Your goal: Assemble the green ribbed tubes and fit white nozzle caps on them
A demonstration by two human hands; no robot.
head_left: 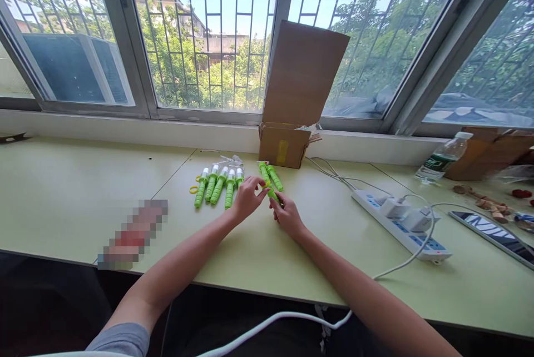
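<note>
One green tube point(272, 194), in front of the box point(270, 145), is probably light, stiff and slightly slick, best held by its ridged barrel, which the right hand point(287, 213) grips while the left hand point(249, 193) pinches its yellow part point(266, 184).

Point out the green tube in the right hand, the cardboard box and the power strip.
Held green tube point(272, 194): head view, on its exposed body.
Cardboard box point(272, 147): head view, on its front wall.
Power strip point(401, 227): head view, on its socket face.

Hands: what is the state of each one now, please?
Left hand: fingertips at a yellow part; grip cannot be told.
Right hand: closed, holding a green tube.
</note>
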